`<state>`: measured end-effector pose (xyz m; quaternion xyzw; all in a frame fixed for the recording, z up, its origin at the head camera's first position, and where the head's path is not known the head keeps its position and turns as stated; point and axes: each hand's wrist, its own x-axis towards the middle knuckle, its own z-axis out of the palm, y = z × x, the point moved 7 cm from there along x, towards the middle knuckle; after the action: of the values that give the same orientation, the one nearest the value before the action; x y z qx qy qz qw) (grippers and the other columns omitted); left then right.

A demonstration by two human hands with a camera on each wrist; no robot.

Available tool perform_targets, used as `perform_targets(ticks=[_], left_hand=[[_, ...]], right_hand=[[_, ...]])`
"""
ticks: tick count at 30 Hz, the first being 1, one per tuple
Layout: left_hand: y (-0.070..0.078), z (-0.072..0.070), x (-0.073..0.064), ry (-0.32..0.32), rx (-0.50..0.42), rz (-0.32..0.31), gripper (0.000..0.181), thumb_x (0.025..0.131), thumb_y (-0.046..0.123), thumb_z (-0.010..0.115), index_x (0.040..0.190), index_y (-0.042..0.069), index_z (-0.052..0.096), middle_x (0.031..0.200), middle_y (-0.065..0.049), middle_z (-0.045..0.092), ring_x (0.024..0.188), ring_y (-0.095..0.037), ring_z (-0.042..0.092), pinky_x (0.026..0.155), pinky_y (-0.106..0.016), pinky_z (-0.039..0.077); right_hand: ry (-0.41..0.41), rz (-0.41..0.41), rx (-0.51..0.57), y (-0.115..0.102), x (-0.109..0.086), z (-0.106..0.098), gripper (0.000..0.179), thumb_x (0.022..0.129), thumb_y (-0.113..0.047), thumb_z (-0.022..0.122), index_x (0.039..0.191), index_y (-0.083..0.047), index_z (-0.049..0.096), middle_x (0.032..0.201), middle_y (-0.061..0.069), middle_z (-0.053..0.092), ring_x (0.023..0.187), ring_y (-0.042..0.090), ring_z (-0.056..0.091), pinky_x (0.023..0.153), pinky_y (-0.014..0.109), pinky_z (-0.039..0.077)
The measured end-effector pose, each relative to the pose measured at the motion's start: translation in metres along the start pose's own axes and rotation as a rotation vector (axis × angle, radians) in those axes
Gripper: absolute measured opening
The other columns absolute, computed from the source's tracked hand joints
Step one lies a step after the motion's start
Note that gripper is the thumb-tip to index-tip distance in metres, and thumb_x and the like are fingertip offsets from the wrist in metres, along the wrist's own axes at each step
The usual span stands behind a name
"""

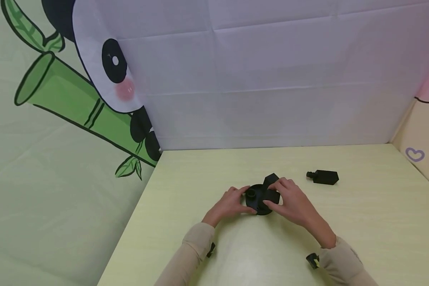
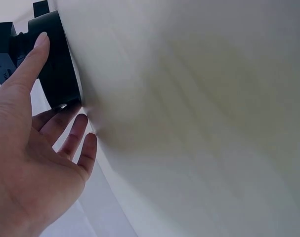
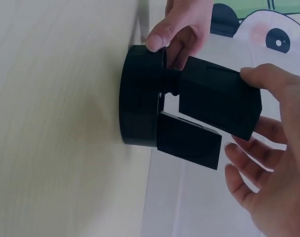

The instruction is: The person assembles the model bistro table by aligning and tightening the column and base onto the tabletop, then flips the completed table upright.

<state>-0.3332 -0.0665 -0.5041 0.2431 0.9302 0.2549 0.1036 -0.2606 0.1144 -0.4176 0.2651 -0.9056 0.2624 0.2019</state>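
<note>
A round black base [image 1: 257, 209] with a raised ring-shaped socket on its left side sits on the table. My left hand [image 1: 231, 201] grips its rim between thumb and fingers. In the right wrist view, my right hand [image 3: 276, 148] pinches the outer end of a black block with a narrow neck [image 3: 216, 96]. That neck points at the base's top face; whether it is seated in a socket I cannot tell. Beside it a second black block [image 3: 189, 140] stands out from the base [image 3: 140, 98], close to the held one but apart. The left wrist view shows my thumb against the base's side [image 2: 58, 64].
Farther back on the right, a loose black block with a knobbed neck [image 1: 325, 177] lies on its side, neck to the left. The pale table [image 1: 186, 174] ends at a white cloth backdrop [image 1: 271, 115] with a panda print. A side panel [image 1: 423, 135] borders the right.
</note>
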Motion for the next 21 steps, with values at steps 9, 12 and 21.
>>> perform_targets(ticks=[9, 12, 21], left_hand=[[0.0002, 0.0006, 0.0011, 0.008, 0.007, 0.009, 0.091, 0.082, 0.052, 0.086, 0.156, 0.016, 0.048, 0.132, -0.005, 0.064, 0.118, -0.023, 0.049, 0.094, -0.038, 0.046], [0.0001, 0.0006, 0.0013, 0.008, 0.005, 0.004, 0.091, 0.082, 0.052, 0.086, 0.156, 0.016, 0.048, 0.131, -0.005, 0.064, 0.118, -0.023, 0.049, 0.093, -0.038, 0.046], [0.0001, 0.0001, 0.0001, 0.007, -0.002, -0.011, 0.092, 0.082, 0.052, 0.086, 0.157, 0.016, 0.047, 0.131, -0.006, 0.062, 0.121, -0.024, 0.049, 0.096, -0.041, 0.046]], right_hand=[[-0.076, 0.059, -0.016, -0.0051, 0.0095, 0.009, 0.029, 0.092, -0.024, 0.08, 0.11, -0.003, 0.07, 0.108, 0.01, 0.06, 0.099, 0.032, 0.055, 0.084, 0.049, 0.049], [-0.078, 0.084, -0.023, -0.0052, 0.0104, 0.01, 0.03, 0.093, -0.025, 0.079, 0.111, -0.003, 0.071, 0.108, 0.012, 0.061, 0.101, 0.035, 0.057, 0.086, 0.052, 0.049], [-0.076, 0.1, -0.086, -0.004, 0.0033, 0.0041, 0.036, 0.091, -0.028, 0.079, 0.114, -0.001, 0.071, 0.103, 0.01, 0.06, 0.094, 0.033, 0.057, 0.079, 0.049, 0.049]])
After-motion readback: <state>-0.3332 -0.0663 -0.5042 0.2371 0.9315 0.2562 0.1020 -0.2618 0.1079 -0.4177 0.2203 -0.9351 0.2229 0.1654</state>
